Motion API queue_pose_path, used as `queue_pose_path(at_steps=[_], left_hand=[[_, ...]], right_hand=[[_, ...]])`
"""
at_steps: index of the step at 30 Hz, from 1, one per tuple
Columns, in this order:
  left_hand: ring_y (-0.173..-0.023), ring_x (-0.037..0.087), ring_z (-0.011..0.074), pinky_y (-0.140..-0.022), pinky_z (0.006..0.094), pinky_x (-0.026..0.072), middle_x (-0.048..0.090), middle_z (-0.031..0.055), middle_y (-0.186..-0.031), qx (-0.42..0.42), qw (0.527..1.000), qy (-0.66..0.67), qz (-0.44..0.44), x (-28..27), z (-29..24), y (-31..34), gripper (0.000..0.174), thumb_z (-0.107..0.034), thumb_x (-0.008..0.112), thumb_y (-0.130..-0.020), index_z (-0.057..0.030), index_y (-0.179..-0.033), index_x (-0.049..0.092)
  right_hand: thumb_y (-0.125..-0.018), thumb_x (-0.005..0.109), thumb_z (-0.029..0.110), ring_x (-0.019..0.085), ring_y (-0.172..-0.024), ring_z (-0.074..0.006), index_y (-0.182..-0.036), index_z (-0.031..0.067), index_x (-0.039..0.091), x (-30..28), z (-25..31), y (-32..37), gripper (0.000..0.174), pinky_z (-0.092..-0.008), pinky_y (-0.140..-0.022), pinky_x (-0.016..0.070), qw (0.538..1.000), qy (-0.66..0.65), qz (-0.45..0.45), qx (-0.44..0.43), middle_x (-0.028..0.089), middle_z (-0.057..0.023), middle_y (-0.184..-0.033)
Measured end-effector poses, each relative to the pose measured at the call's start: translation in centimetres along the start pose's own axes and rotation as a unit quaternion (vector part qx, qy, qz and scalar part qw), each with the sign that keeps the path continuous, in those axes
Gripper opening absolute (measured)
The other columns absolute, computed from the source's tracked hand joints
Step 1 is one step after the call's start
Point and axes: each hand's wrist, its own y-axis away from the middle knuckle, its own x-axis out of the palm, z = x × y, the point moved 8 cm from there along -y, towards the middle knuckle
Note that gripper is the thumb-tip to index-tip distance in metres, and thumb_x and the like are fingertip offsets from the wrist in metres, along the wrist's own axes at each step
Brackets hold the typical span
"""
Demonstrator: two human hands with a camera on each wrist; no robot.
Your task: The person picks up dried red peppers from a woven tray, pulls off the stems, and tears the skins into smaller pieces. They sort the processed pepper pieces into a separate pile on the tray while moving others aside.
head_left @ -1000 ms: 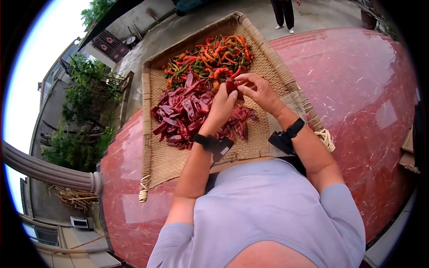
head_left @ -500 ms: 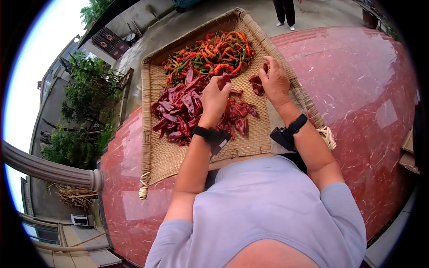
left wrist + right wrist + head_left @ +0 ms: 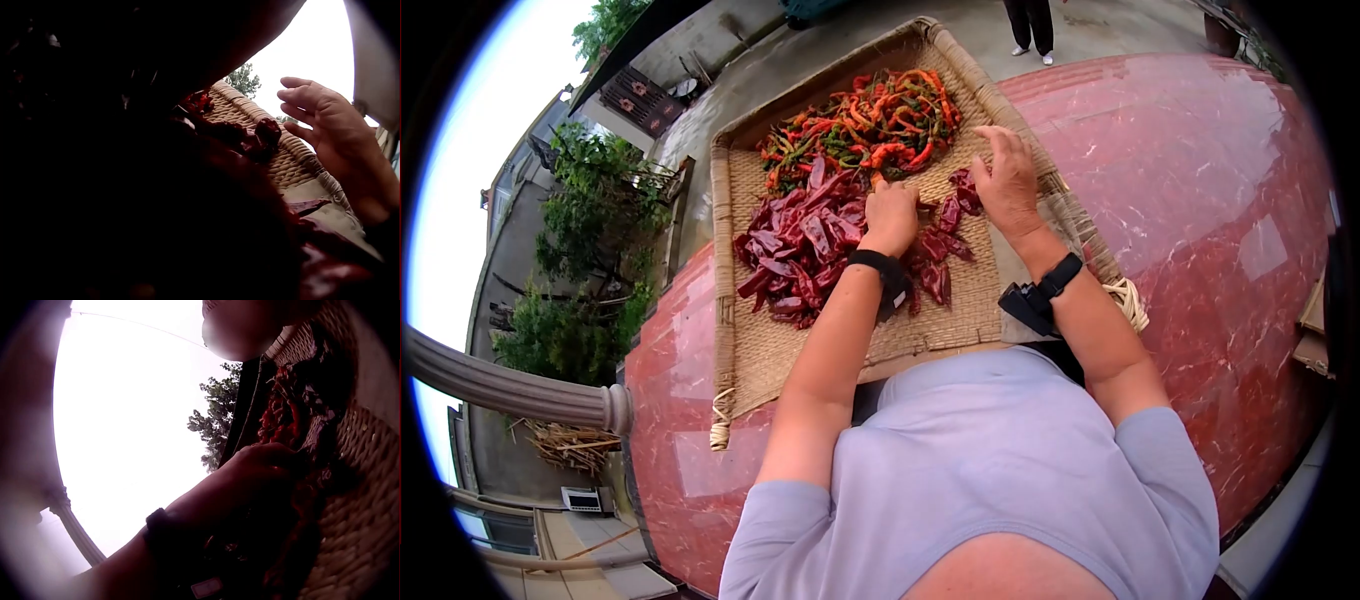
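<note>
Grip spread, the right hand (image 3: 1005, 182) hovers beside loose dried chillies (image 3: 953, 208) on the woven tray (image 3: 800, 350) on the red table (image 3: 1220, 200). The left hand (image 3: 892, 215) lies on the chilli pile (image 3: 800, 240); its grip cannot be told.

A short-sleeved lilac shirt (image 3: 1000, 470) and black wrist straps (image 3: 1062, 273) (each carrying a camera).

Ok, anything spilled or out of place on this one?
Nothing spilled: the dark red chillies and the mixed chillies all lie inside the woven tray. Only the tray's far left corner seems to overhang the marble top.
</note>
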Motion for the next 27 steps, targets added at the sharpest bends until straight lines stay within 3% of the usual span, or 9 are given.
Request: queue_pose_path(at_steps=[1,4,5,9,13,16,19,23,27], left_hand=[[-0.104,0.057,0.0356,-0.086,0.0456,0.0506,0.065,0.0158,-0.105,-0.010,1.000,-0.010,0.003,-0.1,0.1,0.0,0.021,-0.008,0.062,-0.085,-0.0068,-0.105,0.071],[-0.101,0.057,0.0358,-0.083,0.0473,0.0508,0.064,0.0171,-0.106,-0.052,0.989,0.074,-0.118,-3.6,0.1,0.9,0.019,-0.011,0.065,-0.084,-0.0057,-0.102,0.070],[-0.101,0.060,0.0344,-0.083,0.0444,0.0520,0.064,0.0176,-0.110,-0.051,0.989,0.085,-0.106,-3.8,0.2,0.7,0.026,-0.012,0.066,-0.086,-0.0043,-0.110,0.069],[-0.099,0.066,0.0315,-0.086,0.0380,0.0535,0.065,0.0193,-0.114,0.009,0.891,0.448,-0.075,-5.6,-1.6,0.3,0.036,-0.007,0.060,-0.090,-0.0011,-0.125,0.062],[-0.097,0.067,0.0335,-0.085,0.0402,0.0536,0.069,0.0204,-0.101,0.006,0.960,0.277,-0.033,-1.1,-0.3,-1.0,0.035,-0.004,0.057,-0.087,-0.0011,-0.122,0.064],[-0.094,0.067,0.0345,-0.083,0.0416,0.0535,0.069,0.0194,-0.098,-0.015,0.978,0.209,0.000,0.6,-1.0,-0.4,0.028,-0.010,0.066,-0.082,-0.0028,-0.110,0.068],[-0.097,0.064,0.0397,-0.082,0.0471,0.0518,0.067,0.0216,-0.101,-0.029,0.977,0.210,-0.004,0.7,-1.3,-0.5,0.021,-0.008,0.070,-0.079,-0.0019,-0.098,0.067],[-0.084,0.069,0.0331,-0.075,0.0402,0.0537,0.070,0.0192,-0.087,-0.050,0.961,0.267,-0.040,-1.3,-0.1,-0.3,0.019,-0.011,0.071,-0.079,0.0005,-0.093,0.065],[-0.076,0.062,0.0251,-0.070,0.0390,0.0519,0.061,0.0129,-0.085,-0.073,0.932,0.336,-0.118,-4.4,2.1,0.0,0.018,-0.004,0.073,-0.083,0.0011,-0.090,0.057]], right_hand=[[-0.083,0.065,0.009,0.052,-0.116,-0.0322,-0.122,0.0083,0.057,-0.1,0.1,0.0,0.040,-0.0435,-0.103,0.0406,1.000,-0.006,-0.005,-0.005,0.058,-0.0125,-0.123],[-0.084,0.064,0.008,0.052,-0.116,-0.0324,-0.122,0.0079,0.057,0.1,-0.1,0.1,0.038,-0.0435,-0.103,0.0408,1.000,-0.012,-0.006,-0.014,0.058,-0.0130,-0.122],[-0.084,0.064,0.008,0.052,-0.116,-0.0324,-0.121,0.0077,0.057,0.2,0.0,0.1,0.038,-0.0435,-0.103,0.0408,1.000,-0.014,-0.005,-0.017,0.058,-0.0132,-0.121],[-0.084,0.063,0.008,0.052,-0.114,-0.0329,-0.120,0.0074,0.057,0.0,0.3,0.1,0.037,-0.0439,-0.101,0.0419,1.000,-0.016,0.005,-0.014,0.058,-0.0140,-0.120],[-0.084,0.062,0.007,0.053,-0.113,-0.0332,-0.120,0.0069,0.057,0.1,-0.1,0.1,0.036,-0.0443,-0.100,0.0425,1.000,-0.020,-0.002,-0.010,0.058,-0.0142,-0.120],[-0.084,0.061,0.006,0.053,-0.112,-0.0334,-0.119,0.0065,0.058,0.1,-0.1,0.0,0.036,-0.0441,-0.101,0.0421,1.000,-0.027,0.001,-0.009,0.059,-0.0140,-0.119],[-0.083,0.061,0.006,0.053,-0.111,-0.0334,-0.119,0.0064,0.058,0.0,0.0,0.0,0.035,-0.0439,-0.100,0.0417,0.999,-0.034,-0.003,-0.016,0.059,-0.0139,-0.119],[-0.083,0.061,0.006,0.053,-0.111,-0.0332,-0.118,0.0063,0.057,0.0,0.0,0.1,0.035,-0.0441,-0.100,0.0418,0.999,-0.032,-0.008,-0.021,0.059,-0.0134,-0.118],[-0.084,0.060,0.006,0.053,-0.112,-0.0332,-0.118,0.0061,0.057,0.2,0.0,0.1,0.035,-0.0446,-0.100,0.0417,0.999,-0.031,0.002,-0.015,0.059,-0.0136,-0.118]])
